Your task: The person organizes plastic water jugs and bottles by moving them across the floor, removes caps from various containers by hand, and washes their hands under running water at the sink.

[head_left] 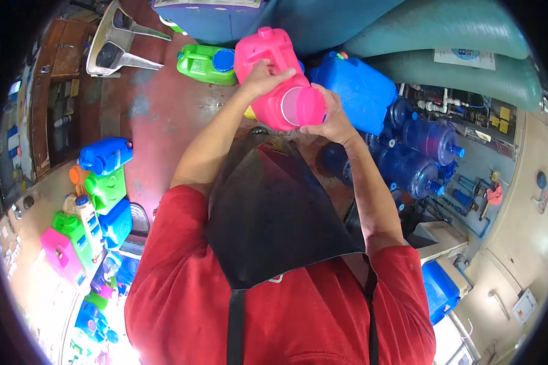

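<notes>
A pink jug with a wide pink cap is tilted in front of me, above a black apron. My left hand is closed around the jug's handle. On the other side, my right hand grips the wide cap at the jug's mouth, fingers on both sides of it. Just left of the jug stands a green jug with a blue cap. A large blue container is close to its right.
Large clear-blue water bottles lie stacked at the right. Green tanks span the upper right. Two funnels hang or stand at the upper left. Blue and green jugs are grouped at the left.
</notes>
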Action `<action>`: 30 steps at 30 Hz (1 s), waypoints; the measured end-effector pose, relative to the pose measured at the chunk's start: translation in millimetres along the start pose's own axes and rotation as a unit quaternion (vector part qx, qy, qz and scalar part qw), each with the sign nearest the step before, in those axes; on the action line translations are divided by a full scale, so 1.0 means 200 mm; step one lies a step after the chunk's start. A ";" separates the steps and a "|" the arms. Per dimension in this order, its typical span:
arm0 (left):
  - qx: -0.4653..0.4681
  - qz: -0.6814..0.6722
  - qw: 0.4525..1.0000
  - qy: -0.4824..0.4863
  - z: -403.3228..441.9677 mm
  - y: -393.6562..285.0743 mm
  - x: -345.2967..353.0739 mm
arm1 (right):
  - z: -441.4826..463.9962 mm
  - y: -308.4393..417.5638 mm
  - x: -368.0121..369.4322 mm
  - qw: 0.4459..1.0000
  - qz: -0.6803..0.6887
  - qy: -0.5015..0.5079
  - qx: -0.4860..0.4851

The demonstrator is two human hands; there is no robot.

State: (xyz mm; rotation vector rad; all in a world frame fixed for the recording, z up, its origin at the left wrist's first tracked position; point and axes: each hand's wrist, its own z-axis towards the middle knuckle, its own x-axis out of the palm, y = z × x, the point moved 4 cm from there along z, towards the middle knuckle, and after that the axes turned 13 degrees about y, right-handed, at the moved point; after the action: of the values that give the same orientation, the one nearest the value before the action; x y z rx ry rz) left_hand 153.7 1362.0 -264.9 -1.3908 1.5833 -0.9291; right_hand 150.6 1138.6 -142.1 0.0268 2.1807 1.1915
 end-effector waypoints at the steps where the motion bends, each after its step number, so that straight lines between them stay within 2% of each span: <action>1: 0.042 -0.007 0.999 -0.004 -0.04 -0.02 0.01 | -0.01 0.00 0.00 1.000 -0.012 -0.008 0.016; 2: 0.045 -0.006 0.999 -0.001 -0.08 -0.04 0.01 | -0.02 -0.01 0.00 0.999 -0.023 -0.016 0.033; 3: 0.076 0.103 0.991 -0.042 -0.15 -0.08 0.00 | -0.04 -0.06 0.01 0.999 -0.022 -0.020 0.036; 4: 0.109 0.211 0.968 -0.084 -0.22 -0.14 0.00 | -0.04 -0.15 0.03 0.997 0.062 -0.034 0.025; 5: 0.113 0.213 0.967 -0.077 -0.29 -0.20 0.03 | -0.05 -0.21 0.03 0.988 0.147 -0.050 0.013; 6: 0.133 0.287 0.942 -0.113 -0.38 -0.28 0.04 | -0.08 -0.21 0.03 0.987 0.148 -0.059 0.015; 7: 0.153 0.357 0.910 -0.149 -0.43 -0.33 0.06 | -0.12 -0.21 0.05 0.966 0.255 -0.039 0.032; 8: 0.159 0.358 0.909 -0.143 -0.46 -0.34 0.09 | -0.15 -0.21 0.08 0.932 0.360 -0.019 0.046; 9: 0.171 0.357 0.910 -0.122 -0.48 -0.34 0.13 | -0.18 -0.21 0.09 0.931 0.361 -0.027 0.048; 11: 0.184 0.357 0.911 -0.098 -0.48 -0.32 0.18 | -0.22 -0.23 0.16 0.939 0.332 0.034 0.083; 13: 0.203 0.362 0.904 -0.102 -0.48 -0.29 0.20 | -0.21 -0.26 0.20 0.947 0.304 0.041 0.097; 15: 0.204 0.356 0.906 -0.103 -0.46 -0.26 0.20 | -0.22 -0.25 0.21 0.983 0.154 0.045 0.089; 16: 0.203 0.347 0.909 -0.109 -0.46 -0.25 0.20 | -0.23 -0.22 0.19 0.982 0.159 0.041 0.090; 18: 0.201 0.368 0.901 -0.109 -0.45 -0.23 0.21 | -0.25 -0.09 0.12 0.996 0.031 0.038 0.076; 19: 0.198 0.385 0.894 -0.115 -0.45 -0.23 0.21 | -0.26 -0.05 0.09 0.996 0.035 0.035 0.077; 21: 0.199 0.378 0.897 -0.113 -0.45 -0.24 0.21 | -0.28 0.00 0.08 0.980 -0.126 0.111 0.105; 22: 0.199 0.368 0.901 -0.116 -0.46 -0.24 0.20 | -0.30 -0.01 0.08 0.981 -0.123 0.108 0.107; 24: 0.207 0.369 0.899 -0.117 -0.45 -0.24 0.20 | -0.30 0.00 0.11 0.958 -0.250 0.124 0.063; 25: 0.212 0.368 0.897 -0.120 -0.44 -0.23 0.20 | -0.30 -0.01 0.12 0.959 -0.249 0.122 0.064; 27: 0.205 0.370 0.898 -0.118 -0.43 -0.21 0.20 | -0.30 -0.01 0.17 0.928 -0.359 0.099 0.010; 30: 0.201 0.360 0.904 -0.116 -0.43 -0.22 0.20 | -0.30 -0.04 0.23 0.905 -0.407 0.113 0.039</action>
State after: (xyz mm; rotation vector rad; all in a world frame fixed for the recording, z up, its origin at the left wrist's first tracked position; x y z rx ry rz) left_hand 90.3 1319.2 -195.8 -0.5229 1.4459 -0.5579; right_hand 83.5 1103.0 -148.5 -0.9385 2.0662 0.6340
